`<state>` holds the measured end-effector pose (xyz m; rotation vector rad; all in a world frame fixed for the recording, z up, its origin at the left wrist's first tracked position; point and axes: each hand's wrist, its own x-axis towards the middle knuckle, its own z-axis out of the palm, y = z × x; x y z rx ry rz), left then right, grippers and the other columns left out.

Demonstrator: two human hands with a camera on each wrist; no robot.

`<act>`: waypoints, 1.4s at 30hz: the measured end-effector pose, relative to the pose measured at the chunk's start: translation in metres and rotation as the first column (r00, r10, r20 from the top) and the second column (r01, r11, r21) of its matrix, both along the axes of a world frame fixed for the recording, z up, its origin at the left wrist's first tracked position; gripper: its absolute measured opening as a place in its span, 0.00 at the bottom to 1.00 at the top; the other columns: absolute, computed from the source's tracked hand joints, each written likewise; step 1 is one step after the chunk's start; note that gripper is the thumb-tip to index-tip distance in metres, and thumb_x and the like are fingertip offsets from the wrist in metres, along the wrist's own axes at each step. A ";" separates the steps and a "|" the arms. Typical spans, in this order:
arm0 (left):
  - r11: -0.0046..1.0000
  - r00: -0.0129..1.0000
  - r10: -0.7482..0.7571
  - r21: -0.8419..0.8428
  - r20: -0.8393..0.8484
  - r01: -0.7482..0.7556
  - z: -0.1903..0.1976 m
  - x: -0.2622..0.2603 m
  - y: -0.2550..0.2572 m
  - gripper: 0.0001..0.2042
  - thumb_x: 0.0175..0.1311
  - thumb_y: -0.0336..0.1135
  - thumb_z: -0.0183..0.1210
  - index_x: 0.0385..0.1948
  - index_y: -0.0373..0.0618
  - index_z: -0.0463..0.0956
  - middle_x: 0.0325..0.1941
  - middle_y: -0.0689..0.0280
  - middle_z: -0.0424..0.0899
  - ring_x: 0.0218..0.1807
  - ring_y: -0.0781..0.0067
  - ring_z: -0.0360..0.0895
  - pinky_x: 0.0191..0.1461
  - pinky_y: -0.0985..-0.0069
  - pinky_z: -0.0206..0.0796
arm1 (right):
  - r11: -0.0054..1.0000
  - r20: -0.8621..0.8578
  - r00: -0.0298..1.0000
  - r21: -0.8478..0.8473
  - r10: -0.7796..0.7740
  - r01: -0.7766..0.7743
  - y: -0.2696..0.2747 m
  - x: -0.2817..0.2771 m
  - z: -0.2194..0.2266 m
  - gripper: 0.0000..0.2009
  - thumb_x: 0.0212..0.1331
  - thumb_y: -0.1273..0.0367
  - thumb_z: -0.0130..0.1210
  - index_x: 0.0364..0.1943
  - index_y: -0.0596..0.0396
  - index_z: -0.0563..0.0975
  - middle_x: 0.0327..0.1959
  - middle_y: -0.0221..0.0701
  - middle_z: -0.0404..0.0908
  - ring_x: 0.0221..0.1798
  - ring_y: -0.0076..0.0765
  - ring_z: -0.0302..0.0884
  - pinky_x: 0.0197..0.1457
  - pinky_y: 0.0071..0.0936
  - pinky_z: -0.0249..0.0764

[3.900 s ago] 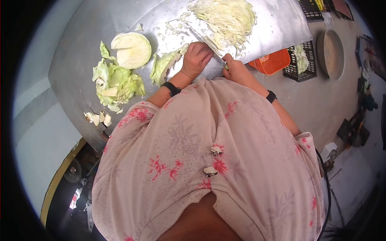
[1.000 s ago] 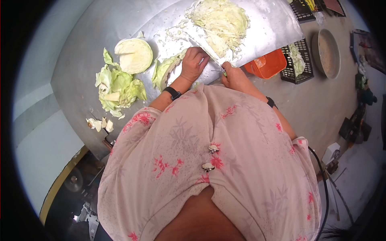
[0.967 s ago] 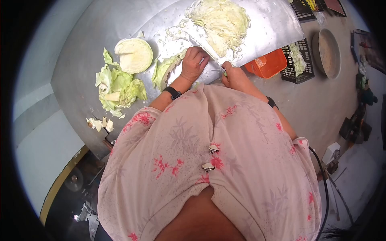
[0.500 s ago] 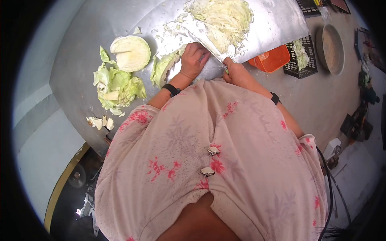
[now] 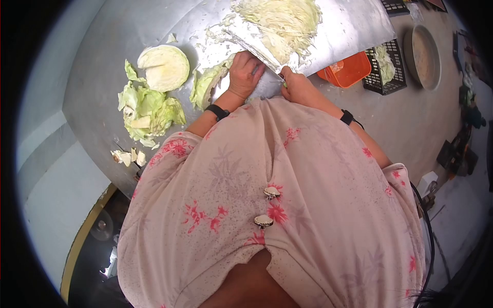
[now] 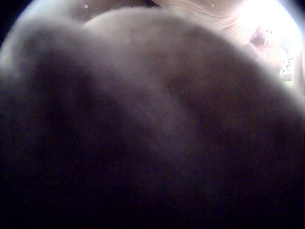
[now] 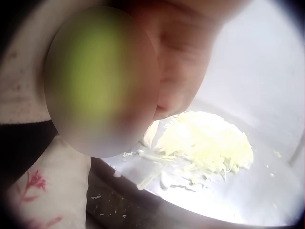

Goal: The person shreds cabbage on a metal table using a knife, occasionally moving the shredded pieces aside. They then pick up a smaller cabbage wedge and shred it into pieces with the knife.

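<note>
My right hand (image 5: 299, 87) grips a knife (image 5: 262, 58) by its green handle, the blade slanting up and left over the metal table (image 5: 108, 56). Fingers curled, my left hand (image 5: 244, 76) lies along the blade's near left side and holds down cabbage that it mostly hides. Beyond the blade spreads a heap of shredded cabbage (image 5: 287, 23), which the right wrist view shows as a bright pile (image 7: 207, 140) below the hand. A cut cabbage piece (image 5: 208, 86) lies just left of my left hand. Dark blur fills most of the left wrist view.
Farther left are a cut cabbage half (image 5: 167, 69), loose outer leaves (image 5: 151, 110) and small pale core pieces (image 5: 123, 156). An orange container (image 5: 352, 72), a black crate (image 5: 393, 88) with cabbage leaves and a round metal basin (image 5: 423, 56) stand on the right.
The head view has shifted slightly. Both hands stay in about the same place, the right hand keeping its grip, while the knife's angle beside the left fingers varies a little.
</note>
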<state>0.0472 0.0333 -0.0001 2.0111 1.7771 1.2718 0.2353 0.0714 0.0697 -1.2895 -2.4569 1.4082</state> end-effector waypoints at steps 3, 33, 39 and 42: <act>1.000 1.000 0.009 -0.014 0.011 -0.009 -0.002 0.000 -0.001 0.09 0.43 0.25 0.67 0.27 0.42 0.78 0.36 0.61 0.77 0.43 0.55 0.74 0.46 0.64 0.69 | 1.000 0.022 1.000 0.023 -0.006 0.006 -0.002 -0.001 0.001 0.11 0.51 0.76 0.53 0.37 0.67 0.67 0.27 0.59 0.78 0.36 0.66 0.80 0.41 0.52 0.74; 0.998 0.999 0.039 0.054 0.005 -0.039 0.008 0.006 -0.003 0.08 0.46 0.26 0.67 0.28 0.45 0.78 0.37 0.65 0.78 0.41 0.61 0.75 0.43 0.68 0.69 | 0.995 -0.022 0.995 0.037 -0.094 0.094 -0.018 0.005 0.024 0.10 0.57 0.73 0.51 0.39 0.65 0.66 0.28 0.59 0.78 0.37 0.67 0.78 0.41 0.54 0.72; 0.996 0.998 0.066 0.059 -0.021 -0.065 0.004 0.006 -0.003 0.09 0.44 0.27 0.68 0.27 0.45 0.78 0.37 0.64 0.78 0.41 0.60 0.74 0.43 0.67 0.69 | 0.993 -0.065 0.994 0.066 -0.089 0.093 -0.019 0.006 0.019 0.09 0.55 0.74 0.50 0.37 0.66 0.66 0.29 0.61 0.78 0.37 0.68 0.77 0.41 0.55 0.71; 0.996 0.997 0.071 0.055 -0.010 -0.070 -0.001 0.005 -0.002 0.09 0.43 0.26 0.68 0.26 0.45 0.78 0.36 0.64 0.78 0.41 0.60 0.75 0.43 0.67 0.69 | 0.995 -0.060 0.996 0.064 -0.071 0.075 -0.017 0.005 0.016 0.09 0.55 0.75 0.50 0.37 0.66 0.66 0.28 0.62 0.77 0.37 0.68 0.77 0.41 0.55 0.72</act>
